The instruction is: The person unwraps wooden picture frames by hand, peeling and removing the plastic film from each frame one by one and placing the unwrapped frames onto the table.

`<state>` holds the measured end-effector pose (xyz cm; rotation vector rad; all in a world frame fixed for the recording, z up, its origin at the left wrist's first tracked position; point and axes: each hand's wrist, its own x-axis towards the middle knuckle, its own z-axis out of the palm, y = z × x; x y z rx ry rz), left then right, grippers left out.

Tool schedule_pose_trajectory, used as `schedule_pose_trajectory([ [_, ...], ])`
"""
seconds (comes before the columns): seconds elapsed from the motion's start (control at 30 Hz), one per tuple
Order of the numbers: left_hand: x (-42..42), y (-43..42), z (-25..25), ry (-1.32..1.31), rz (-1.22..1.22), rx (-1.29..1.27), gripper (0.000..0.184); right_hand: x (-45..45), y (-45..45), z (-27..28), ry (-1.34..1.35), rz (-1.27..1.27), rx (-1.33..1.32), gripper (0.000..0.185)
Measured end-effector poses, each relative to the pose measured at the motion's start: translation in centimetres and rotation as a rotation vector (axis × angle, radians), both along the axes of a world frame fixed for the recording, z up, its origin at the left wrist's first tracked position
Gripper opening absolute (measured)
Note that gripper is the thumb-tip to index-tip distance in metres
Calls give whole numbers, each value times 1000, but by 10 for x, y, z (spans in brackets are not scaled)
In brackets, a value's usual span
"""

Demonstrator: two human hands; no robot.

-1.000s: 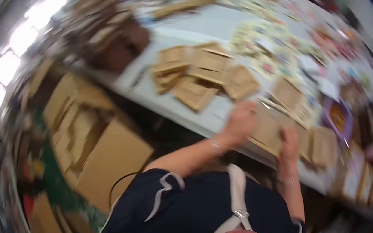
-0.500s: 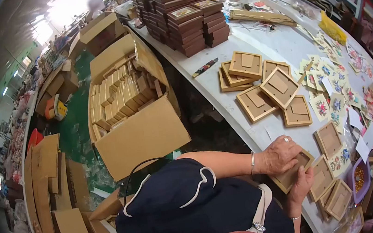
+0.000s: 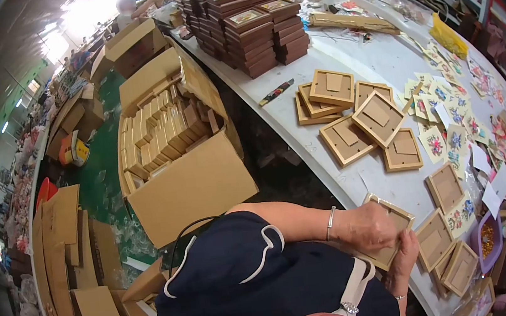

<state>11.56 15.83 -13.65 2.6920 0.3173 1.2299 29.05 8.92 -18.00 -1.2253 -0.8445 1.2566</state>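
Observation:
A light wooden picture frame lies tilted at the table's near edge, its brown backing partly showing. My right hand grips its lower right side, thumb along the rim. Curled into a fist, my left hand rests over the middle of the frame and covers much of it. Whatever is in those fingers is hidden. Beside my right hand lie more wooden frames with brown backs, some overlapping. Farther up the table is a loose pile of similar frames.
Dark brown boxed frames stand in stacks at the back. A utility knife lies near the edge. Floral cards spread along the right, above a purple basket. An open carton full of frames stands left of the table.
My left hand has drawn back leftward and curled from flat fingers into a fist, uncovering the frame's upper corner. My right hand has shifted slightly left, still on the frame.

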Motion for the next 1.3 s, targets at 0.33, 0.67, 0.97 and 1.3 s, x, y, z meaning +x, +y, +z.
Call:
schedule_pose_trajectory([
  [0.33, -13, -13, 5, -5, -188, -184, 24, -8, -3, 5, 251, 64, 21, 29],
  [0.67, -13, -12, 0, 92, -188, -131, 24, -11, -5, 6, 232, 63, -119, 34],
  [0.97, -4, -17, -8, 126, -213, -91, 27, -6, -9, 0, 147, -19, -131, 34],
  [1.3, -18, -16, 18, -7, -295, -90, 30, 9, -12, 9, 223, -63, -115, 27],
])
